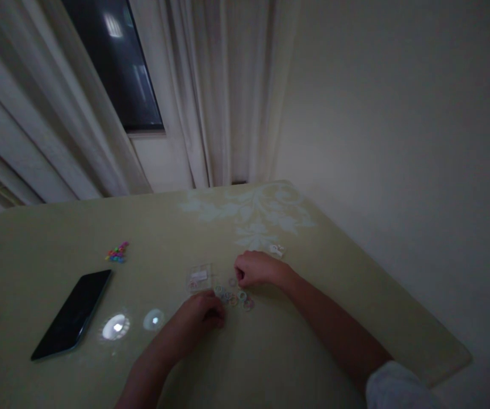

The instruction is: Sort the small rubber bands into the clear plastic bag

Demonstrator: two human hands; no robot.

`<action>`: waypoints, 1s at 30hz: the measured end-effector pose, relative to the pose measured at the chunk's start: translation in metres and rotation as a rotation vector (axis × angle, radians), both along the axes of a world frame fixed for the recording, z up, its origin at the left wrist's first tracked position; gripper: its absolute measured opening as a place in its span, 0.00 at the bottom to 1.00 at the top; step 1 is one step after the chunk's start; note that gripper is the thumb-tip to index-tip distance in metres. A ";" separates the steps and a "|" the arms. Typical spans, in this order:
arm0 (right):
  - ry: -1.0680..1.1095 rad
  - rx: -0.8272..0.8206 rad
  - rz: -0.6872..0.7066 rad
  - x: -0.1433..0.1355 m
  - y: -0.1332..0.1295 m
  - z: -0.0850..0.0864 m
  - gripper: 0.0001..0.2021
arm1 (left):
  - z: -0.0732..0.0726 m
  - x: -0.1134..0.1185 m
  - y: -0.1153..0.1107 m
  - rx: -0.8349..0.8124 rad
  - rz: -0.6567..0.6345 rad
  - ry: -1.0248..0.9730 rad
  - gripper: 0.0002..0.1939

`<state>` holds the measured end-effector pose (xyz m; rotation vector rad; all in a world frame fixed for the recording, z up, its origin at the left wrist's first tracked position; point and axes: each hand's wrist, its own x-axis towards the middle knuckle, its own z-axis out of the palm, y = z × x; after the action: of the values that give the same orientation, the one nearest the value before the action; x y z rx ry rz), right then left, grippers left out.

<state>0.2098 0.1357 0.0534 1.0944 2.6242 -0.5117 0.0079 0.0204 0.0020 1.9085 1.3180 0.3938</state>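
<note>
Both hands are apart: the left hand [204, 312] curls beside the small rings, the right hand [251, 268] bends just beyond them; whether either grips anything, I cannot tell. Across the glossy table [291, 352], loose pieces could skid if brushed. The phone [74, 315] lies well clear. A clear case [204, 268] sits near both hands, where a knuckle might nudge it. The rings [242, 296] lie loosely bunched between the hands; a careless finger sweep could scatter them. Colored beads [117, 253], farther left, might roll if knocked.

No lettering or numbers can be read.
</note>
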 end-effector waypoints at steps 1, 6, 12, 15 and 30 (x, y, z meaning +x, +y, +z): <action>-0.011 0.022 0.004 -0.001 -0.002 -0.001 0.10 | 0.001 0.000 -0.001 0.005 0.012 0.028 0.07; -0.051 0.105 0.040 -0.008 -0.010 -0.003 0.14 | 0.003 0.008 -0.013 0.127 0.029 0.186 0.09; 0.125 -0.064 0.040 0.001 0.004 0.007 0.09 | 0.006 0.013 -0.005 0.168 0.193 -0.101 0.08; 0.353 -0.230 0.011 0.007 0.013 0.013 0.05 | 0.009 0.011 0.002 0.252 0.306 -0.306 0.08; 0.721 -0.506 0.020 -0.001 0.006 0.008 0.05 | 0.003 0.010 0.006 0.464 0.466 -0.616 0.09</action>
<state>0.2087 0.1417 0.0615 0.8065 2.7660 -1.7194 0.0180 0.0260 0.0055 1.5896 1.2898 1.5010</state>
